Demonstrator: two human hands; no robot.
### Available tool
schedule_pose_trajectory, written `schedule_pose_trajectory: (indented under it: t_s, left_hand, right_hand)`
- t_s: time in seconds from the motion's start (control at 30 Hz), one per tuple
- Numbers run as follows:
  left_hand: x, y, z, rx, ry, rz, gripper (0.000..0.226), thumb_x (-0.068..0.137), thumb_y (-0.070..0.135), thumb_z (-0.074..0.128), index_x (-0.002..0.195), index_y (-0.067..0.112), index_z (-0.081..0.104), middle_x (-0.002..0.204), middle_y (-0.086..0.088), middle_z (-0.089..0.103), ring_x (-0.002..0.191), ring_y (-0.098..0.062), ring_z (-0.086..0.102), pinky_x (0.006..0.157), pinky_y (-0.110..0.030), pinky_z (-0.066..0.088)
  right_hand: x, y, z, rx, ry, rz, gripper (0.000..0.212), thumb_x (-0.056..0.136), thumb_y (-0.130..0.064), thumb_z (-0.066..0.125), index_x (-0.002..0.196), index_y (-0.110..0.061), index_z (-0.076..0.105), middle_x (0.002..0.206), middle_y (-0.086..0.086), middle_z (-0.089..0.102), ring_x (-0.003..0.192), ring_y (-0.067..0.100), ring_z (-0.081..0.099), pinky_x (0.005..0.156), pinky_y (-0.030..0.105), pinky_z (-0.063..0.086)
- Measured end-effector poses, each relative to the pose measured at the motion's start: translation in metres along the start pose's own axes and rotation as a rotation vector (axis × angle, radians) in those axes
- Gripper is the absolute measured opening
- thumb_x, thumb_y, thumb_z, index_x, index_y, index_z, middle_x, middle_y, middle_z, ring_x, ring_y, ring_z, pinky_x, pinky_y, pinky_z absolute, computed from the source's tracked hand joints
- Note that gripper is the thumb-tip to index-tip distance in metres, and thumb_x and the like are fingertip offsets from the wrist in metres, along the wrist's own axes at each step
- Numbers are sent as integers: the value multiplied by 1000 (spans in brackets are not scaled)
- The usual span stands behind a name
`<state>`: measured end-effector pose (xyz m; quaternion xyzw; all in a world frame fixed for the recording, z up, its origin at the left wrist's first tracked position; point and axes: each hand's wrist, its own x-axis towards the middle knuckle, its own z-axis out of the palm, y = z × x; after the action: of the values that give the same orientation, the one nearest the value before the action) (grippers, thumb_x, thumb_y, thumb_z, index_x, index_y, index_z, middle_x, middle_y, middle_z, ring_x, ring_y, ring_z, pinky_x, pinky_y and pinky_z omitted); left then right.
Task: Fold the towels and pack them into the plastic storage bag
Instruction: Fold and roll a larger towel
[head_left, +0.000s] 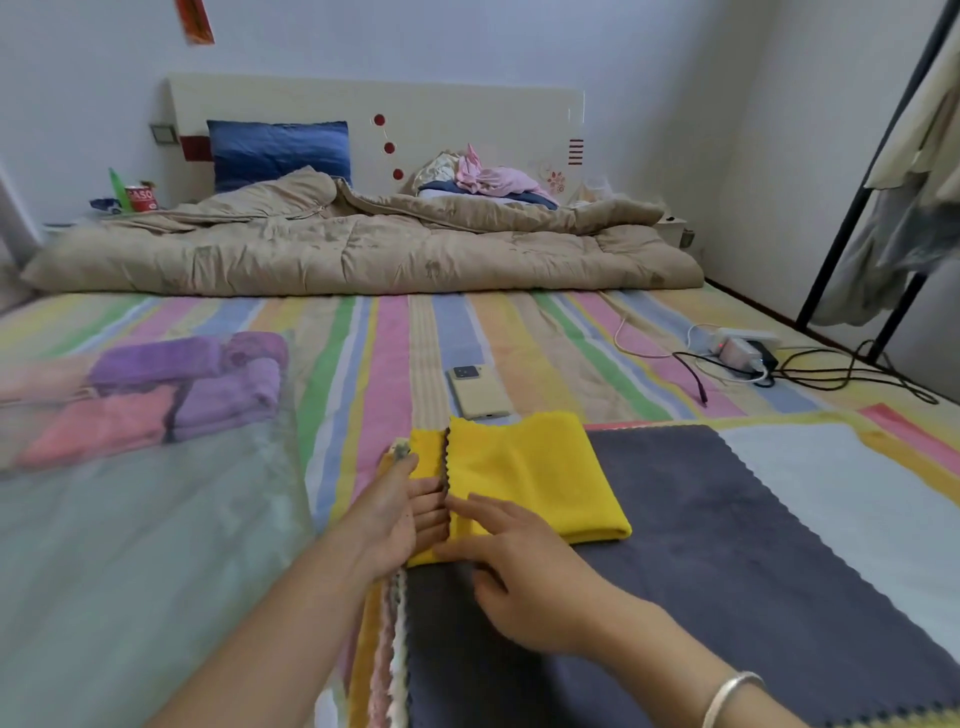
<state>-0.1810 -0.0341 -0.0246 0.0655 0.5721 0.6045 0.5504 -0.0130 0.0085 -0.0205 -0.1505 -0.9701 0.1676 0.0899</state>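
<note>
A bare right forearm with a silver bangle (730, 699) is reaching in from the bottom edge, beside a bare left forearm. Both are lying over a spread dark grey towel (727, 545), which is topping a stack of flat towels (384, 654) whose scalloped edges are showing at its left. A folded yellow towel (535, 467) is sitting on the grey one. The right hand (519, 571) is pressing it flat with straight fingers, clasping nothing. The left hand (400, 514) is lying on the towel's left part, fingers stretched to the edge of the folded flap and thumb pointing away, also clasping nothing.

To the left, a clear plastic storage bag (156, 545) is lying flat on the striped bedsheet (389, 353), holding folded purple towels (208, 379) and pink towels (104, 426) at its far end. Just beyond the yellow towel, a cream smartphone (478, 392) is lying face down. Further right, a power strip (743, 348) with black cables (831, 376) is resting on the sheet. A rumpled beige quilt (363, 249) is stretching across the bed's head, with a blue pillow (280, 150) and pink clothes (493, 176) behind it. A black clothes rack (878, 171) is standing at the right.
</note>
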Motion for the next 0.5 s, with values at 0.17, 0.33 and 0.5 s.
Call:
schedule_pose_trajectory:
  t_s: [0.17, 0.33, 0.5]
  left_hand:
    - [13, -6, 13, 259, 144, 139, 29, 91, 42, 62, 86, 13, 59, 77, -9, 62, 58, -20, 59, 47, -23, 48]
    - [26, -6, 29, 822, 446, 424, 49, 82, 50, 69, 63, 20, 35, 56, 1, 35, 57, -21, 40, 52, -29, 25]
    - [18, -11, 25, 937, 662, 647, 24, 90, 37, 61, 75, 19, 53, 77, 0, 57, 76, -24, 52, 57, -31, 32]
  right_hand:
    - [-5, 17, -18, 250, 245, 136, 44, 76, 3, 45, 87, -28, 74, 129, -14, 55, 124, 6, 44, 93, 15, 33]
    - [-8, 46, -31, 146, 492, 278, 39, 83, 1, 53, 102, -30, 68, 130, -15, 54, 125, 5, 43, 93, 17, 32]
    - [5, 65, -36, -57, 375, 338, 42, 98, -26, 49, 140, -27, 46, 154, -6, 33, 142, 15, 26, 112, 27, 22]
